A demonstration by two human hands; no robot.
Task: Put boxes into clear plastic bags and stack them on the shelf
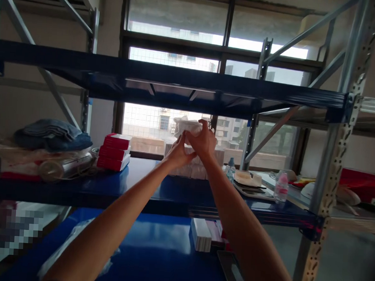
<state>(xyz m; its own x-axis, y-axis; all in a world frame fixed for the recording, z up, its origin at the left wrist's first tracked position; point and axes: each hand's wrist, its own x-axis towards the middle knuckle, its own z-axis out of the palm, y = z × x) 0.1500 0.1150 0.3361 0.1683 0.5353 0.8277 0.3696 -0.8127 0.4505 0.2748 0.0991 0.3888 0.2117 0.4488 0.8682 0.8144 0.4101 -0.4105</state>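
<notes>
Straight ahead, above the middle shelf (147, 167), I hold a white, crumpled item (188, 125) that looks like a plastic-wrapped bundle. My right hand (204, 140) grips it from the right, fingers curled over its side. Below it, my left hand (178, 153) has its fingers closed at the lower edge, close against the right hand. What exactly is inside the white wrapping I cannot make out. Just behind and beneath my hands stands a block of pale packs (193, 169), partly hidden by my wrists.
Red-and-white boxes (114, 152) are stacked left, near folded jeans (54, 134) and a metal cylinder (67, 167). Right are a small bottle (230, 168), trays (251, 187) and a pink-capped bottle (281, 188). An upper shelf beam (179, 74) crosses overhead; white boxes (200, 235) lie below.
</notes>
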